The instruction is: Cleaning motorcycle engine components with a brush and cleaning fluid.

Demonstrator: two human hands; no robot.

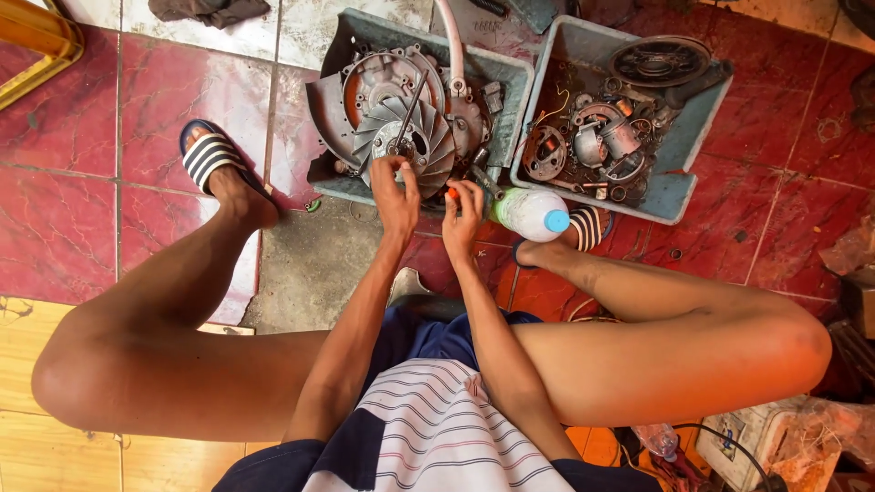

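The grey finned fan wheel (407, 138) sits on an engine casing (392, 87) inside the left grey tray (510, 77), a thin metal rod (412, 111) rising from its hub, tilted up and right. The left hand (395, 187) pinches the wheel's near rim. The right hand (463, 211) is closed on an orange-handled tool (451, 193). The right tray (670, 196) holds coils and a round cover.

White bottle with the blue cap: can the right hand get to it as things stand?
Probably yes. The right hand is right beside the white bottle, nothing lying between them, but its fingers seem to pinch a small orange-tipped tool, so it isn't free.
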